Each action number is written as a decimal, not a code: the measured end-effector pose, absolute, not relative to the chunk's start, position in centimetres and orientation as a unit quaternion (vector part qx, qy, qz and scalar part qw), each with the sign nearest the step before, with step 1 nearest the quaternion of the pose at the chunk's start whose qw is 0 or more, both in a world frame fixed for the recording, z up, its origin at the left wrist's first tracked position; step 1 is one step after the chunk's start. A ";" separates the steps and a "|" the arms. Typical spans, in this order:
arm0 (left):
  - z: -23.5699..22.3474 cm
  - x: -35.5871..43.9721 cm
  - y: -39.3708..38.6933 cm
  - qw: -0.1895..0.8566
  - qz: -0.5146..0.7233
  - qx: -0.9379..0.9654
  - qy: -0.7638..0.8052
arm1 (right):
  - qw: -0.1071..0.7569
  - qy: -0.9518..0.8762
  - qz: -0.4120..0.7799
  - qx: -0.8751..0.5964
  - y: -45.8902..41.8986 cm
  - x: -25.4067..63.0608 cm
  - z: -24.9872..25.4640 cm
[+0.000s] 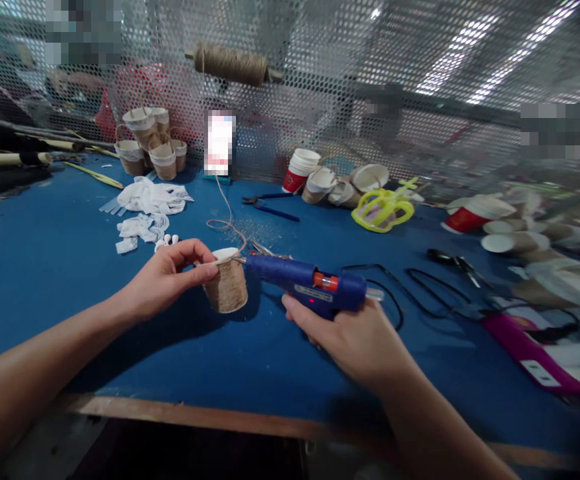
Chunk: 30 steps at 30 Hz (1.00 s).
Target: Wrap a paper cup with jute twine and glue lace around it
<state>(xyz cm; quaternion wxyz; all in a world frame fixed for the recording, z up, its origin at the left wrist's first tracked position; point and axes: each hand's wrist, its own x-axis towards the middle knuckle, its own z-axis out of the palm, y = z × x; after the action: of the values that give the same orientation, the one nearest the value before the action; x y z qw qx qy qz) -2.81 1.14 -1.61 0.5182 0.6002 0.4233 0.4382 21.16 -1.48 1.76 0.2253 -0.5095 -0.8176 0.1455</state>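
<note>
My left hand (177, 273) pinches the rim of a small paper cup (227, 287) wrapped in brown twine, its fingers on the cup's left side. My right hand (350, 330) is wrapped around the handle of a blue hot glue gun (300, 277) with a small red light on its body. The gun's nozzle points left and meets or nearly meets the cup's upper right edge; I cannot tell whether it touches. A strand of twine (224, 197) runs from the cup's rim back over the table. Partly behind the gun lies a pair of scissors (263, 248).
Twine-wrapped cups with lace (163, 162) stand back left, near white lace (150, 197). Blue-handled pliers (273, 207), a yellow crown-shaped piece (383, 210) and stacked paper cups (300, 170) lie farther back. A twine spool (230, 65) hangs on the mesh. A purple power strip (535, 357) sits right.
</note>
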 end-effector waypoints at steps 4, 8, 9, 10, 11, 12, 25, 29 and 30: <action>-1.6 -2.9 1.1 0.523 0.436 0.597 0.424 | 0.221 -0.818 0.153 -0.509 -1.4 21.1 1.9; -1.7 -2.9 1.2 0.524 0.442 0.594 0.422 | 0.221 -0.815 0.176 -0.506 -1.2 21.2 1.6; -1.6 -2.8 1.2 0.523 0.443 0.593 0.422 | 0.222 -0.813 0.183 -0.506 -1.2 21.2 1.6; -1.6 -2.8 1.2 0.522 0.444 0.593 0.423 | 0.224 -0.809 0.191 -0.509 -1.2 21.1 1.7; -1.5 -2.8 1.1 0.520 0.444 0.594 0.424 | 0.227 -0.802 0.198 -0.517 -1.3 21.1 1.9; -1.5 -2.7 1.1 0.519 0.443 0.594 0.425 | 0.231 -0.793 0.203 -0.526 -1.3 21.0 2.1; -1.3 -2.7 1.1 0.527 0.443 0.585 0.429 | 0.267 -0.770 0.238 -0.529 -1.6 20.0 2.5; -1.3 -2.7 1.2 0.526 0.442 0.584 0.431 | 0.276 -0.750 0.236 -0.553 -1.4 19.9 3.0; -1.3 -2.7 1.2 0.526 0.443 0.585 0.431 | 0.276 -0.749 0.237 -0.554 -1.4 19.8 3.1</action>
<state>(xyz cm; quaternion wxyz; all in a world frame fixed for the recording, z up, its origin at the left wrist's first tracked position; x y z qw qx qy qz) -2.70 1.18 -1.32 0.5258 0.5849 0.4305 0.4428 19.82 -1.41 3.05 0.2760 -0.5537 -0.7492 0.2366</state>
